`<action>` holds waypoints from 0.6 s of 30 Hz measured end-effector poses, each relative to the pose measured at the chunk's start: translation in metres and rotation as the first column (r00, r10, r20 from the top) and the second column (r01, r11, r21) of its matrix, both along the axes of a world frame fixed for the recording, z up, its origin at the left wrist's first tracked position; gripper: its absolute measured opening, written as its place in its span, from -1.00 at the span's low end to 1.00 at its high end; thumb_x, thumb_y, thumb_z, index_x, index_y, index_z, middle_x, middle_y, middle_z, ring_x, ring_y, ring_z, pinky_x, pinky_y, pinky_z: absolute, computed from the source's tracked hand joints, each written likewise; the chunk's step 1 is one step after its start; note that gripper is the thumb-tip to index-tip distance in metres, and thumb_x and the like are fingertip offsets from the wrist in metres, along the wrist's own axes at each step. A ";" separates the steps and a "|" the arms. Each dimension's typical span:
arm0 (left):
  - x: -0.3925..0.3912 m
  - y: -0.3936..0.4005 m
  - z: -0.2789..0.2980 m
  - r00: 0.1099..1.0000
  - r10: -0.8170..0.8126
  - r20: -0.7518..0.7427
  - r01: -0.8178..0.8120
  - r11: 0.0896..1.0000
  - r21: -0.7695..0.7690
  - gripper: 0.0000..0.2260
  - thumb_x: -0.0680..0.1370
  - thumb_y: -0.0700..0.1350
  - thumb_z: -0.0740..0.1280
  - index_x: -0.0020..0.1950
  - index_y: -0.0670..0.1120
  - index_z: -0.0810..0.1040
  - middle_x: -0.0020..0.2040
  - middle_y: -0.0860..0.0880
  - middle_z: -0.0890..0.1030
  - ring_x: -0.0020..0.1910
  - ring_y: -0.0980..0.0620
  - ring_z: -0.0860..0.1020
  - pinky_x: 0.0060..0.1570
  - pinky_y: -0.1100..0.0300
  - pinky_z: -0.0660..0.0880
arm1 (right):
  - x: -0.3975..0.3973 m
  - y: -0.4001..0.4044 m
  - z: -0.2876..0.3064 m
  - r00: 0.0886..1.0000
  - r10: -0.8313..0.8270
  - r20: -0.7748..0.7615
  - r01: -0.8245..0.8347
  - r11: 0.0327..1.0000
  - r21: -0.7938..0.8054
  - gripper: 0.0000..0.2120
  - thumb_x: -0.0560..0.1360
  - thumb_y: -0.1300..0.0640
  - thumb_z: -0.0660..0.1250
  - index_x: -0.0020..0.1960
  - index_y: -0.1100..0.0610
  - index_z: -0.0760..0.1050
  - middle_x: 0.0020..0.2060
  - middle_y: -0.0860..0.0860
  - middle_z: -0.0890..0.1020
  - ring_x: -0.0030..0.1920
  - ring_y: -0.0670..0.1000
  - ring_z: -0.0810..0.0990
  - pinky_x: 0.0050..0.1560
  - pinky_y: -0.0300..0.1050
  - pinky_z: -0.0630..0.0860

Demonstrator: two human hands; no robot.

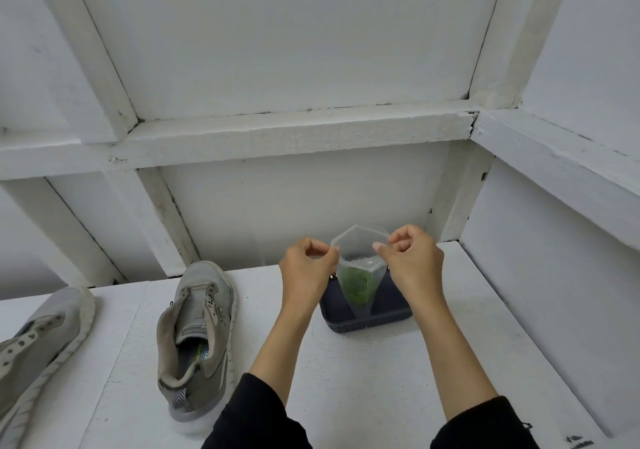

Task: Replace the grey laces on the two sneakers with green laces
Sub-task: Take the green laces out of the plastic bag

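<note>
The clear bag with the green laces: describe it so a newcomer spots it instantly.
On the white table, right of the two grey sneakers, sits a dark case. Above it, the left hand and right hand pinch open a clear bag, the only thing showing green.

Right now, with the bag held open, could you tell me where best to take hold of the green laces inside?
Probably from above, through the open mouth of the bag: both hands, left and right, pinch its rim apart. The green laces sit bunched low in the narrow bottom, so pinch the top of the bunch.
</note>
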State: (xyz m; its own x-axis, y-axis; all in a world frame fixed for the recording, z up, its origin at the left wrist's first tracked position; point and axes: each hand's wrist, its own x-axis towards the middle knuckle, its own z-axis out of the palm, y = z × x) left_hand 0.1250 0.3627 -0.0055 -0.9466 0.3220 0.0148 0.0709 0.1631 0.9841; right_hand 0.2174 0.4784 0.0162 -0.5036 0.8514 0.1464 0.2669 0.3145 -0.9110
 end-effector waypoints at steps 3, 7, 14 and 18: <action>0.002 0.003 -0.003 0.995 -0.071 0.070 0.064 0.993 0.103 -0.88 0.49 -0.16 0.46 -0.16 -0.20 0.60 -0.23 -0.10 0.66 -0.23 0.04 0.66 -0.15 0.20 0.62 | -0.002 -0.009 0.013 0.996 0.081 0.026 -0.084 0.982 0.170 -0.93 0.52 0.26 0.33 -0.06 0.19 0.60 -0.20 -0.03 0.64 -0.21 -0.12 0.58 -0.11 -0.24 0.54; 0.003 0.006 -0.003 0.991 -0.112 0.075 0.101 0.985 0.140 -0.92 0.49 -0.14 0.45 -0.16 -0.15 0.63 -0.25 -0.06 0.68 -0.22 0.05 0.67 -0.09 0.14 0.63 | -0.017 -0.011 0.012 0.877 0.190 0.442 -0.319 0.918 0.238 -0.80 0.52 0.39 0.21 0.04 0.36 0.58 -0.01 0.21 0.64 -0.01 0.21 0.60 -0.03 0.04 0.56; 0.008 -0.009 0.001 0.940 -0.312 0.136 0.277 0.934 0.226 -0.85 0.59 -0.10 0.32 -0.05 -0.12 0.65 -0.10 -0.04 0.69 -0.05 0.10 0.65 -0.02 0.21 0.60 | -0.023 0.009 -0.002 0.777 0.334 0.534 -0.447 0.890 0.093 -0.68 0.51 0.13 0.33 0.26 0.07 0.48 0.16 0.05 0.56 0.06 0.06 0.54 -0.06 -0.15 0.46; 0.000 -0.023 -0.013 0.917 -0.075 0.393 -0.056 0.949 0.311 -0.85 0.61 -0.03 0.28 0.08 -0.08 0.52 0.17 -0.05 0.54 0.26 -0.03 0.49 0.15 0.15 0.47 | -0.005 0.005 0.013 0.883 0.462 0.077 -0.458 0.886 -0.066 -0.57 0.44 0.11 0.47 0.27 0.00 0.45 0.12 -0.10 0.59 0.19 -0.11 0.53 0.18 -0.17 0.49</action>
State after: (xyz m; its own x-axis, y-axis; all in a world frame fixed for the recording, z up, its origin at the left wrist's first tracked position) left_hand 0.1251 0.3396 -0.0185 -0.8914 0.3720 -0.2588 -0.3339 -0.1530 0.9301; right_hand 0.2125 0.4834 0.0287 -0.8495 0.5253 0.0501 0.1821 0.3810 -0.9065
